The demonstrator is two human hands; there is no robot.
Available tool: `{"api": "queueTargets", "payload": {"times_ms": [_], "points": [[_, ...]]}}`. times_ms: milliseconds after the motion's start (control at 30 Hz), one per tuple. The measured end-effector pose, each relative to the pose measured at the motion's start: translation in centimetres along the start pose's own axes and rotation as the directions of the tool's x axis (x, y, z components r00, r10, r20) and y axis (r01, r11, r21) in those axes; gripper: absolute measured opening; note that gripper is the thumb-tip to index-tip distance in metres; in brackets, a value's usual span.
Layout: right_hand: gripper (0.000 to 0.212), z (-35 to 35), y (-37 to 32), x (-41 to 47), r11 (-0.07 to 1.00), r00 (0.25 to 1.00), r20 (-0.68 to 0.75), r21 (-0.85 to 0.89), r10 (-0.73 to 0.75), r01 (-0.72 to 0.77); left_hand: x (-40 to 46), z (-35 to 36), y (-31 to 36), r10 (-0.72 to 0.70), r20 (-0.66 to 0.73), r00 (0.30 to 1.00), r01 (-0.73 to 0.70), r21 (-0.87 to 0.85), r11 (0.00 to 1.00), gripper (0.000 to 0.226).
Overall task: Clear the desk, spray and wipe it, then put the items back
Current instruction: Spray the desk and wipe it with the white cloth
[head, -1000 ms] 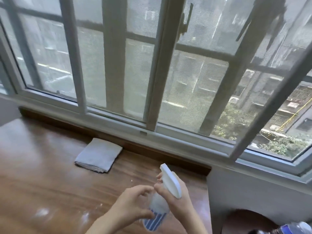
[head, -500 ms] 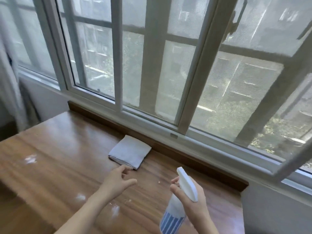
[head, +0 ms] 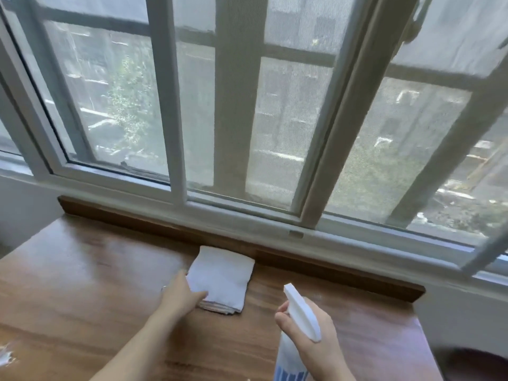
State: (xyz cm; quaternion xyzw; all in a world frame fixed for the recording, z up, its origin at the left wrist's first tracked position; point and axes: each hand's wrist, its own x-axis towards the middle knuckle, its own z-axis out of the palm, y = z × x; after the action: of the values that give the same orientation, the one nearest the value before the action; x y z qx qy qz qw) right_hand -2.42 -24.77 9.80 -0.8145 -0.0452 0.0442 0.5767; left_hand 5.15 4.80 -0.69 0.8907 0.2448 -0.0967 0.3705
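Note:
A folded white cloth point(head: 223, 276) lies on the wooden desk point(head: 82, 284) close to the window ledge. My left hand point(head: 180, 295) reaches onto the cloth's near left corner, thumb on top and fingers at its edge. My right hand point(head: 310, 339) grips a white spray bottle point(head: 301, 317) with blue stripes, held upright above the desk's right part, nozzle pointing away to the left.
A dark wooden back rail point(head: 275, 257) runs along the desk under a large window point(head: 247, 119). White foam spots point(head: 5, 356) sit at the desk's left front edge. A round dark stool point(head: 475, 364) shows at the lower right, beyond the desk's right edge.
My left hand left the bottle, moved left and forward, and now rests on the cloth. The right hand keeps the bottle. The view shifted left, then settled over the cloth.

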Motion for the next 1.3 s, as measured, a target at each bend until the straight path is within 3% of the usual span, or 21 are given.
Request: {"api": "queueTargets", "payload": {"times_ms": [400,633,733,800,967,1133,1300], "points": [[0.036,9.8,-3.0,5.1,0.995,0.987,-0.140,-0.040,0.084,-0.090,7.4,-0.5,0.1,-0.050,0.211,0.976,0.021,0.136,0.991,0.086],[0.031,11.0,-4.0,6.2,0.995,0.981,-0.169,-0.016,0.096,-0.100,8.3,-0.3,0.7,-0.148,0.273,0.950,0.199,-0.169,0.965,0.062],[0.030,11.1,-4.2,6.7,0.996,0.984,-0.159,-0.015,0.081,-0.084,7.7,-0.6,1.7,-0.069,0.307,0.949,0.214,-0.471,0.855,0.043],[0.030,11.2,-4.6,7.0,0.998,0.985,-0.160,-0.012,0.061,-0.064,6.9,-1.1,2.6,0.003,0.347,0.938,0.212,-0.579,0.787,0.045],[0.028,11.6,-5.3,7.6,0.999,0.994,-0.107,0.020,0.028,-0.026,5.2,-4.0,3.4,0.122,0.303,0.945,0.142,-0.719,0.680,0.042],[0.028,14.0,-5.8,8.1,1.000,1.000,-0.002,-0.009,-0.012,0.012,4.4,-9.4,0.2,0.120,0.201,0.972,0.102,-0.825,0.556,0.041],[0.023,18.4,-7.2,8.6,0.995,0.995,0.083,-0.081,-0.054,0.060,3.7,-14.8,-5.0,0.078,0.068,0.995,0.017,-0.853,0.521,0.048]]}}
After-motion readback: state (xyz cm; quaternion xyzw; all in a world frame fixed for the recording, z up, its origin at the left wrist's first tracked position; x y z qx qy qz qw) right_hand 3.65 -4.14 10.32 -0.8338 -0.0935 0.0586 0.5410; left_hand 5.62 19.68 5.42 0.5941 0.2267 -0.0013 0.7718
